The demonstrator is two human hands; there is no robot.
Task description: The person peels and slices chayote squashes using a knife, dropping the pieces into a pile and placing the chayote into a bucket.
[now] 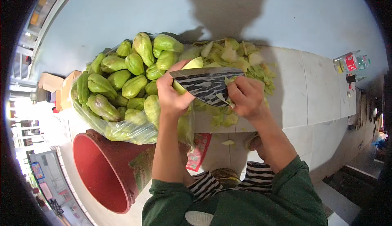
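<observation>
My left hand (173, 93) is wrapped round a pale green peeled chayote (195, 63), much of it hidden behind a wide dark blade (204, 83) with light streaks. My right hand (247, 95) is closed at the blade's right end, with bits of peel at its fingers; the handle is hidden. To the left, a clear plastic bag (122, 130) holds several unpeeled green chayotes (134, 86). Behind and below the blade, a heap of green peelings (261, 73) lies on the tiled ledge.
A red bucket (92, 169) lies tipped at the lower left, near a red packet (199, 150). Cardboard boxes (67, 89) stand at the far left. Plastic bottles (352, 62) lie at the ledge's right end. A blue-white wall (302, 14) rises behind the ledge.
</observation>
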